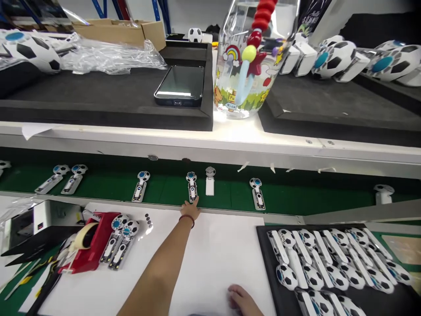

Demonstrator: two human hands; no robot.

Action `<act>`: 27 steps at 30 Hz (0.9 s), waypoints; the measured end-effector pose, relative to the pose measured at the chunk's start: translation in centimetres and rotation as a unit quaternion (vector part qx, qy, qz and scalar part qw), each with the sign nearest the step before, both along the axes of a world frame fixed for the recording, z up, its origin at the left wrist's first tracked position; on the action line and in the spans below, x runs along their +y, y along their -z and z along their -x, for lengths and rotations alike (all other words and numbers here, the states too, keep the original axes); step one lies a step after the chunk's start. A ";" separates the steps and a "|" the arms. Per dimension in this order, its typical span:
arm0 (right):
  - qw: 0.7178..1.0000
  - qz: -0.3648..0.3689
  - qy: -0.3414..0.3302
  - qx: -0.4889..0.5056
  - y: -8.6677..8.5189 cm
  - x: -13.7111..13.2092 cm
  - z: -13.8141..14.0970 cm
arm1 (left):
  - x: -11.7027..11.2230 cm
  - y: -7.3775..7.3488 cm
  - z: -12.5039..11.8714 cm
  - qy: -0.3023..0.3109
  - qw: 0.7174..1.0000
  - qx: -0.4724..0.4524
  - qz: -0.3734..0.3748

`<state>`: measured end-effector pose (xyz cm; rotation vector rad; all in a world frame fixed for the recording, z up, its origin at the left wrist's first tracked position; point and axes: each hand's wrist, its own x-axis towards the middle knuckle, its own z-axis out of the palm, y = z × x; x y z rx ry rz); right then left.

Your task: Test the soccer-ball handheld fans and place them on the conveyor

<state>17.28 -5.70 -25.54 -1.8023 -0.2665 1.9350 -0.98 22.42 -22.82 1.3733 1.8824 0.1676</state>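
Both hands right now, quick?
Left hand: at the lower end of a ball-topped piece; grip unclear.
Right hand: fingers curled, blurred; cannot tell whether it holds anything.

My right hand [243, 301], toward the near edge of the white surface [223, 250], is blurred and cropped below. Whether a fingertip of my left hand [190, 210] touches the football-headed device [192, 186] is too small to tell. The near edge of the black tray [281, 303] lies outside view, and the leftmost device [4, 164] on the green belt [315, 193] is cut off.

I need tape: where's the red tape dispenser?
The red tape dispenser sits lower left in the head view, just left of two football-topped pieces.
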 end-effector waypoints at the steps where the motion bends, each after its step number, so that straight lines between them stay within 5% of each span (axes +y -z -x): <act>1: 1.000 0.004 0.003 -0.011 -0.1 0.6 -0.8 | 0.8 0.2 -0.3 0.006 1.000 0.002 0.008; 6: 0.998 0.016 0.049 -0.040 -0.5 2.9 -3.6 | 3.0 0.0 -0.6 0.034 0.997 -0.063 -0.009; 9: 0.997 0.012 0.081 -0.010 -1.4 4.1 -3.9 | 1.7 -1.2 -0.2 0.031 0.988 -0.143 -0.051; 12: 0.990 -0.012 0.120 0.076 -3.6 6.4 -2.7 | -2.8 -3.2 0.1 0.024 0.973 -0.216 -0.080; 16: 0.973 -0.057 0.155 0.159 -7.3 10.9 1.1 | -11.9 -6.0 -0.1 0.064 0.954 -0.278 -0.090; 21: 0.976 -0.094 0.151 0.126 -8.8 13.6 5.3 | -19.7 -8.3 0.4 0.244 0.945 -0.215 -0.027; 24: 0.982 -0.072 0.127 0.117 -8.4 13.0 6.1 | -19.2 -9.4 2.1 0.320 0.925 -0.207 -0.007; 27: 0.983 -0.059 0.112 0.137 -8.5 12.2 5.8 | -14.3 -9.6 5.4 0.222 0.945 -0.218 -0.101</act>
